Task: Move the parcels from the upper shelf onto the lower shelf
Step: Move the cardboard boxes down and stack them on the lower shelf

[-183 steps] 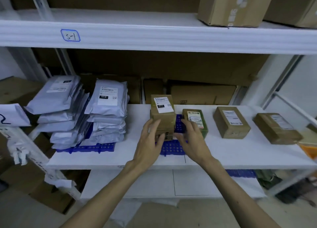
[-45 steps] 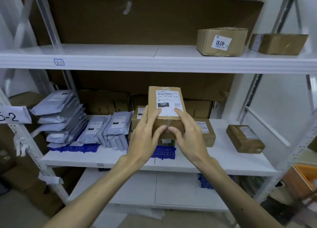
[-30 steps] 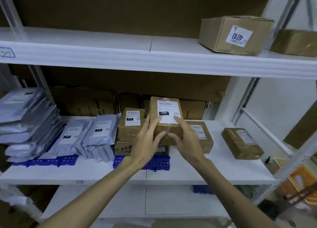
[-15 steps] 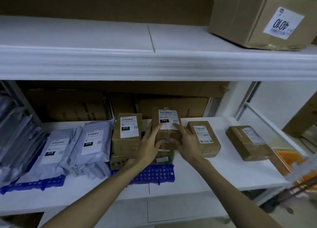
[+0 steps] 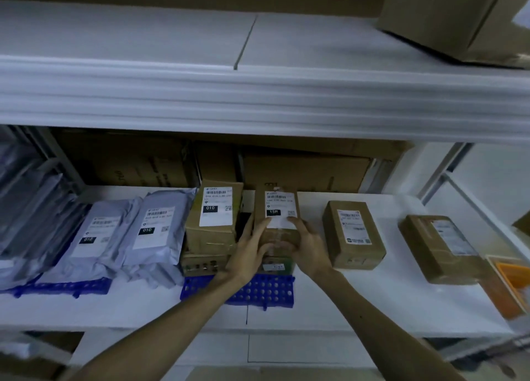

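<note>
A small brown parcel box (image 5: 277, 208) with a white label marked 15H sits on top of a greenish box (image 5: 276, 266) on the lower shelf (image 5: 401, 303). My left hand (image 5: 252, 248) holds its left side and my right hand (image 5: 308, 245) holds its right side. Beside it on the left stands another brown box (image 5: 213, 217) labelled 010, stacked on a lower box. On the upper shelf (image 5: 172, 93) a large cardboard box (image 5: 447, 16) sits at the far right.
Grey mailer bags (image 5: 149, 231) lie in rows at the left on a blue plastic grid (image 5: 57, 287). Two more brown parcels (image 5: 352, 234) (image 5: 438, 248) lie to the right. An orange bin (image 5: 513, 280) sits at the right edge. Flat cartons (image 5: 304, 171) line the back.
Both hands have carried the 15H box down from chest height and further in, onto the stack on the lower shelf. The camera has moved closer to the shelves.
</note>
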`<action>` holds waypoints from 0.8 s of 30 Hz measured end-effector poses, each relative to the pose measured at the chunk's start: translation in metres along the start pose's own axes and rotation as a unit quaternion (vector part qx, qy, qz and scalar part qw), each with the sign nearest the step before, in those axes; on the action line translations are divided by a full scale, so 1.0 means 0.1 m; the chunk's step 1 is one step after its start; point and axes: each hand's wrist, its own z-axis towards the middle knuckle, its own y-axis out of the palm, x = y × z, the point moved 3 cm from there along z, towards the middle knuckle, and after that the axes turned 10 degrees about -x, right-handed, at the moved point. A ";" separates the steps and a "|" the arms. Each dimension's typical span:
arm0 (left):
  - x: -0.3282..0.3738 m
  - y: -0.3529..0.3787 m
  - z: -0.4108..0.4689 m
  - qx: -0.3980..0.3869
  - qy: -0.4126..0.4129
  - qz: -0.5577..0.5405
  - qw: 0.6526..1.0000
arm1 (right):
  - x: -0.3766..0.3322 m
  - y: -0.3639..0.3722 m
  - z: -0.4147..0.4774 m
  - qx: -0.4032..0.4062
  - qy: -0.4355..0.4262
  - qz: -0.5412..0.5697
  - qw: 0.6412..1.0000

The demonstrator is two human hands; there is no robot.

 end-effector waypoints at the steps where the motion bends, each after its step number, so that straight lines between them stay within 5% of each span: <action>1: -0.02 0.02 0.00 -0.001 0.000 0.002 1.000 | 0.02 0.02 0.00 -0.001 0.003 -0.007 1.000; 15: 0.05 0.03 -0.12 -0.015 -0.038 0.006 0.999 | 0.09 0.03 -0.08 -0.061 -0.009 -0.039 0.997; 24: 0.28 -0.19 -0.58 0.059 -0.049 0.030 0.997 | -0.15 -0.14 -0.37 0.022 -0.025 -0.073 0.997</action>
